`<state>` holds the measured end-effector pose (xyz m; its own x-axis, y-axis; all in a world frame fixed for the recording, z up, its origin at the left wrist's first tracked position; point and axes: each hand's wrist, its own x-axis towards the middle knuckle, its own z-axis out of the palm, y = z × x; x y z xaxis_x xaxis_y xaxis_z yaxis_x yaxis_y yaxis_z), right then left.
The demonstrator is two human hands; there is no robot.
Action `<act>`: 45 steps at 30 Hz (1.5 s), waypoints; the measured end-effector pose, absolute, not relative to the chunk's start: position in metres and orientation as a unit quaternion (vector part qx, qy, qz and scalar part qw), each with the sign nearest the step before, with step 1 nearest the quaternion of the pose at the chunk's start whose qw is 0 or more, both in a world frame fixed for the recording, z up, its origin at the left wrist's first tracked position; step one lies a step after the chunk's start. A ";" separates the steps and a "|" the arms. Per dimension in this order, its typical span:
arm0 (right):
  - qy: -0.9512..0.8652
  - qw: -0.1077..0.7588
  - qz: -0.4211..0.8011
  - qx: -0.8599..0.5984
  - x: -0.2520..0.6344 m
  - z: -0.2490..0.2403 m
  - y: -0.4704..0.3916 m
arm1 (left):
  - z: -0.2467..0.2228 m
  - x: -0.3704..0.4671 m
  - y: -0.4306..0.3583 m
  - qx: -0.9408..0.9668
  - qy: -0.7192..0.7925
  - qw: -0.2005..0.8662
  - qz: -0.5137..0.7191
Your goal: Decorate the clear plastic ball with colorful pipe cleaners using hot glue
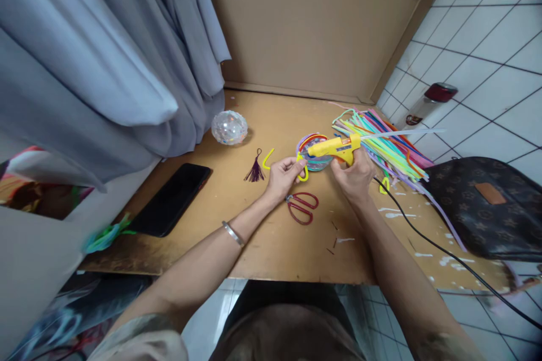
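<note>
Fingers, one held glue gun, one tassel

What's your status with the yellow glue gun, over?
Right hand gripping glue gun. Left hand pinching bent yellow stem; nozzle close by, contact unclear. Striped round piece behind gun. Red-handled scissors lie near left hand, possibly in the way.

Two balls, one glue gun, one pair of scissors, one tassel, one phone, one bag, one bottle, one bracelet
</note>
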<state>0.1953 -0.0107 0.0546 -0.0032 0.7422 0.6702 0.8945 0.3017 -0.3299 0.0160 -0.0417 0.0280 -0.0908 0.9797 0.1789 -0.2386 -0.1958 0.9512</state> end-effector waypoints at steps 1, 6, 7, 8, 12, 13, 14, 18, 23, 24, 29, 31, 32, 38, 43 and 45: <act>-0.704 0.398 -0.098 -0.580 0.195 0.054 -0.010 | 0.028 0.016 -0.042 0.461 0.401 0.492 0.620; -0.703 0.403 -0.105 -0.577 0.196 0.052 -0.009 | 0.029 0.016 -0.042 0.458 0.403 0.494 0.620; -0.704 0.403 -0.105 -0.576 0.196 0.052 -0.010 | 0.029 0.016 -0.042 0.457 0.404 0.493 0.620; -0.705 0.402 -0.104 -0.575 0.196 0.052 -0.010 | 0.029 0.016 -0.042 0.456 0.405 0.494 0.620; -0.706 0.397 -0.100 -0.577 0.196 0.053 -0.011 | 0.030 0.016 -0.042 0.453 0.406 0.494 0.622; -0.706 0.398 -0.099 -0.578 0.196 0.053 -0.011 | 0.029 0.016 -0.042 0.453 0.405 0.493 0.623; -0.706 0.398 -0.098 -0.577 0.196 0.053 -0.011 | 0.029 0.017 -0.042 0.453 0.405 0.492 0.624; -0.701 0.398 -0.101 -0.583 0.196 0.052 -0.010 | 0.030 0.017 -0.042 0.456 0.403 0.488 0.626; -0.699 0.406 -0.102 -0.581 0.196 0.052 -0.010 | 0.031 0.017 -0.043 0.458 0.404 0.483 0.627; -0.698 0.406 -0.101 -0.580 0.196 0.052 -0.010 | 0.031 0.017 -0.043 0.458 0.405 0.483 0.627; -0.696 0.407 -0.100 -0.583 0.197 0.051 -0.010 | 0.030 0.016 -0.043 0.466 0.408 0.478 0.623; -0.696 0.406 -0.103 -0.584 0.196 0.051 -0.010 | 0.029 0.016 -0.043 0.470 0.405 0.475 0.624; -0.695 0.405 -0.103 -0.585 0.196 0.051 -0.010 | 0.029 0.016 -0.043 0.471 0.403 0.474 0.625; -0.698 0.400 -0.101 -0.585 0.196 0.052 -0.010 | 0.027 0.016 -0.042 0.470 0.393 0.477 0.630; -0.698 0.395 -0.108 -0.588 0.196 0.052 -0.011 | 0.028 0.016 -0.042 0.470 0.392 0.472 0.635; -0.699 0.392 -0.109 -0.589 0.196 0.053 -0.011 | 0.028 0.016 -0.042 0.467 0.395 0.473 0.634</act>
<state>0.1963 -0.0110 0.0526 0.0000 0.7370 0.6759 0.9079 0.2833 -0.3089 0.0157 -0.0415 0.0279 -0.1148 0.9691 0.2185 -0.2306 -0.2400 0.9430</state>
